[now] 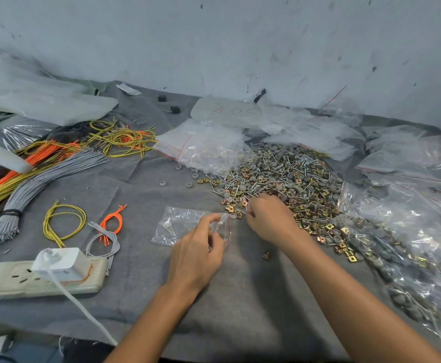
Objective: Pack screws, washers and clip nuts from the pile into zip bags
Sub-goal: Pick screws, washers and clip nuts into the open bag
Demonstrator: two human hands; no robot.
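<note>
A small clear zip bag [181,225] with a red seal line lies on the grey cloth at centre. My left hand [197,251] pinches its open mouth at the right end. My right hand [269,217] sits just right of the bag mouth, fingers curled and pinching thin screws at the near edge of the pile [282,176]. The pile mixes long screws, grey round washers and brass-coloured clip nuts. One clip nut [266,255] lies alone below my right hand.
Filled zip bags [403,258] lie along the right side, and empty bags [201,145] behind the pile. Wire bundles [43,174] in grey, orange and yellow cover the left. A power strip [43,279] with a white plug sits at front left. The wall stands close behind.
</note>
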